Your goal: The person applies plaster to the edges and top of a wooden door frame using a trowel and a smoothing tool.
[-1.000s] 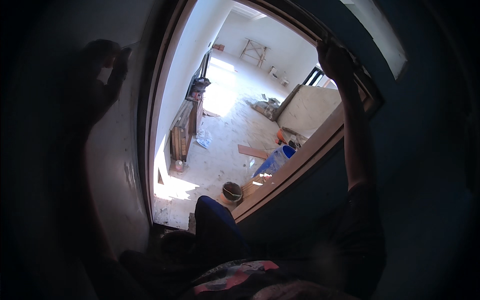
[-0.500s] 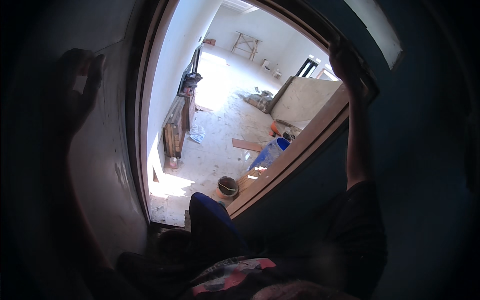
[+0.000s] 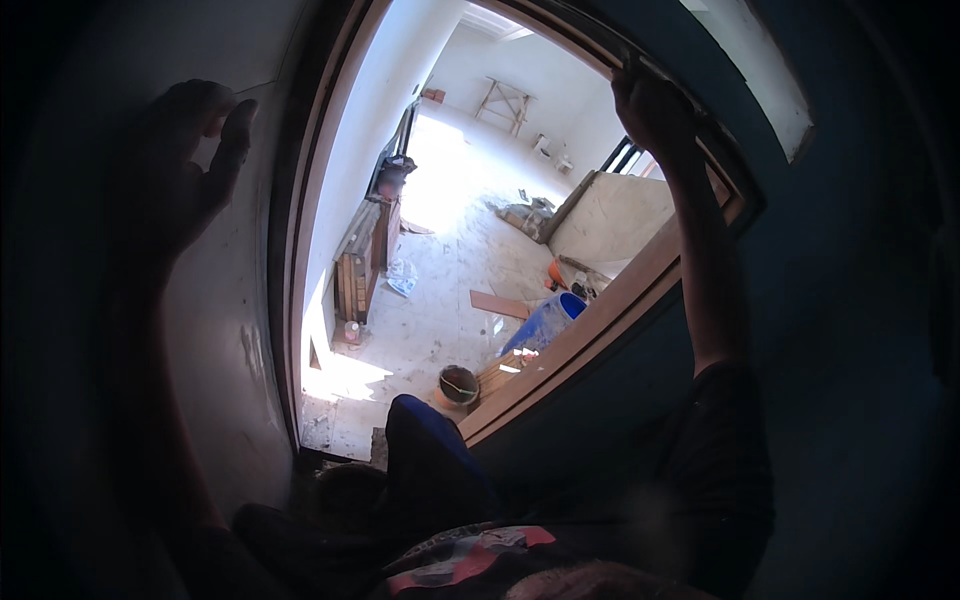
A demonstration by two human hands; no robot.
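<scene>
A brown wooden door frame (image 3: pixel 580 348) stands in front of me, with dark walls on both sides. My right hand (image 3: pixel 652 108) is raised to the frame's top edge near its right corner. Its fingers are closed against the frame; whatever they may hold is too dark to make out. My left hand (image 3: pixel 195 165) is up beside the pale left wall (image 3: pixel 225 330), left of the frame. Its fingers and thumb curve apart with a gap between them, and nothing shows in it. Shadow hides whether it touches the wall.
Beyond the doorway lie a bucket (image 3: pixel 458 386), a blue drum (image 3: pixel 545 325), a brown board (image 3: pixel 500 304) and stacked wood (image 3: pixel 357 270) by the left wall. A large pale panel (image 3: pixel 610 215) leans farther right, and a wooden trestle (image 3: pixel 505 105) stands at the back.
My right hand has slid left and up along the top of the frame. My left hand sits slightly farther right and higher, and the view has shifted a little.
</scene>
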